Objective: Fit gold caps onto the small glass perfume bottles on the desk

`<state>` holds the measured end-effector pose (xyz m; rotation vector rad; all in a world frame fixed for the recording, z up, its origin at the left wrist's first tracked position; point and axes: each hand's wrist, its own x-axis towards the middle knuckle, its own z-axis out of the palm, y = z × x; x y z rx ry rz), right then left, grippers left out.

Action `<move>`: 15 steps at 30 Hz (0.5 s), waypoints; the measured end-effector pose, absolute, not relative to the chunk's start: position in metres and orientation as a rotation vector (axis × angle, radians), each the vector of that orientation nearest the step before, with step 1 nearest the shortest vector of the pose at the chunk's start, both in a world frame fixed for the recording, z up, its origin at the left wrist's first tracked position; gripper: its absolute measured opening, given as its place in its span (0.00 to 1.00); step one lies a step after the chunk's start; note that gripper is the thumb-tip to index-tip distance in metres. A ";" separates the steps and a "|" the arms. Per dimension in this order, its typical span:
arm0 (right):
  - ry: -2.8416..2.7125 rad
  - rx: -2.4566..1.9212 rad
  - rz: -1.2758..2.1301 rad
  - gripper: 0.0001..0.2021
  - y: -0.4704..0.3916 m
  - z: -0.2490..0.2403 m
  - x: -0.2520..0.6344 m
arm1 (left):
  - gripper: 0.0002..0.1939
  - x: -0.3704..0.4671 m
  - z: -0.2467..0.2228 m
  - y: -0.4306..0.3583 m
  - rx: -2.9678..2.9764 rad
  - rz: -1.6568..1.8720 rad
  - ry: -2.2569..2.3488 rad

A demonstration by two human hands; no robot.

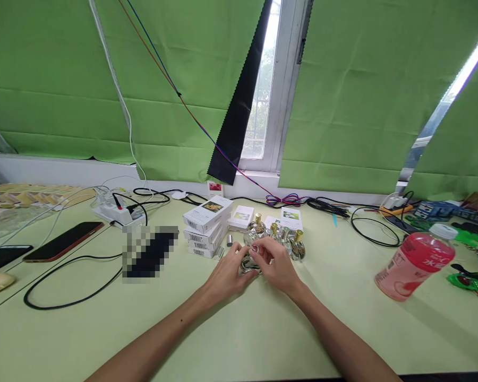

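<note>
Both my hands meet over the table in front of a cluster of small glass perfume bottles (pixel 298 248) with gold and silver tops. My left hand (pixel 228 268) is closed around the side of one clear glass perfume bottle (pixel 247 263). At that bottle's top, my right hand (pixel 278 263) pinches a small shiny ring-like piece (pixel 255 249); the fingers partly hide it. A silver cylindrical cap (pixel 229 241) stands just left of the hands, with a small clear piece (pixel 220 252) beside it.
White printed boxes (pixel 209 214) are stacked behind my left hand; more white boxes (pixel 290 218) lie behind the bottles. At the right is a pink drink bottle (pixel 416 262). Phones (pixel 66 241), a power strip (pixel 117 209) and looping black cable (pixel 74 306) occupy the left.
</note>
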<state>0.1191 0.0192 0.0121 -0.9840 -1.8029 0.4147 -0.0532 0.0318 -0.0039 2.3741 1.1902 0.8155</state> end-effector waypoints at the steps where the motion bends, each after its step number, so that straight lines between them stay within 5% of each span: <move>1: -1.798 -0.987 0.406 0.06 0.019 0.012 0.119 | 0.16 -0.053 -0.004 0.032 2.375 0.815 1.191; 15: -1.737 -0.948 0.404 0.08 0.021 0.007 0.119 | 0.16 -0.053 -0.005 0.033 2.361 0.838 1.183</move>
